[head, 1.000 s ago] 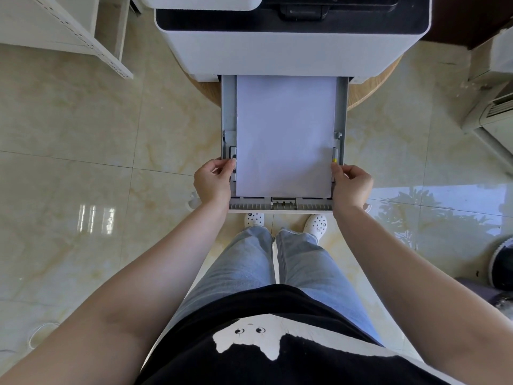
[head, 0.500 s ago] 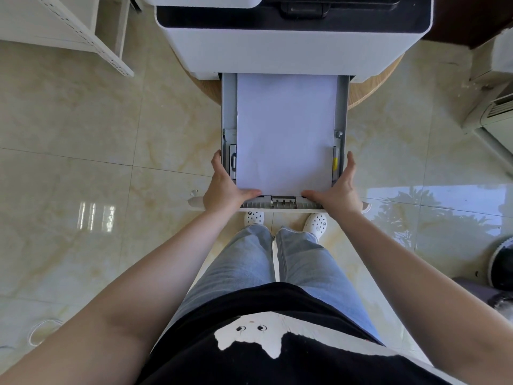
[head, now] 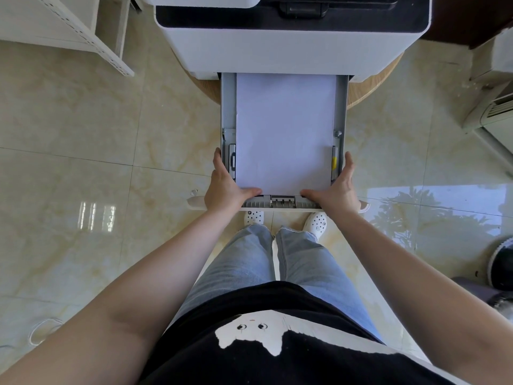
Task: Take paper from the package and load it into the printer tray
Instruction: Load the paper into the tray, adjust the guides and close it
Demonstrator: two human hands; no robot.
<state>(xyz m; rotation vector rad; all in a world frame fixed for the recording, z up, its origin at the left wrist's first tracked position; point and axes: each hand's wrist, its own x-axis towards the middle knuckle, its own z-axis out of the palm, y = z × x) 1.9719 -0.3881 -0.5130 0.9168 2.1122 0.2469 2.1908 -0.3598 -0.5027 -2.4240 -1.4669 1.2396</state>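
Note:
The grey printer tray [head: 228, 107] sticks out of the white printer [head: 288, 48] toward me. A flat stack of white paper [head: 284, 129] lies in it between the side guides. My left hand [head: 223, 187] grips the tray's near left corner, fingers along the outer side and thumb over the front rim. My right hand [head: 338, 188] holds the near right corner the same way. No paper package is in view.
The printer stands on a round wooden table [head: 369, 87]. A white shelf unit [head: 83, 31] is at the upper left and a white appliance [head: 497, 112] at the right. My legs and white shoes are under the tray on a glossy tiled floor [head: 83, 162].
One second ago both hands pinched the tray's sides near the guides. They slid back to the near corners, thumbs over the front rim. The tray looks slightly further in.

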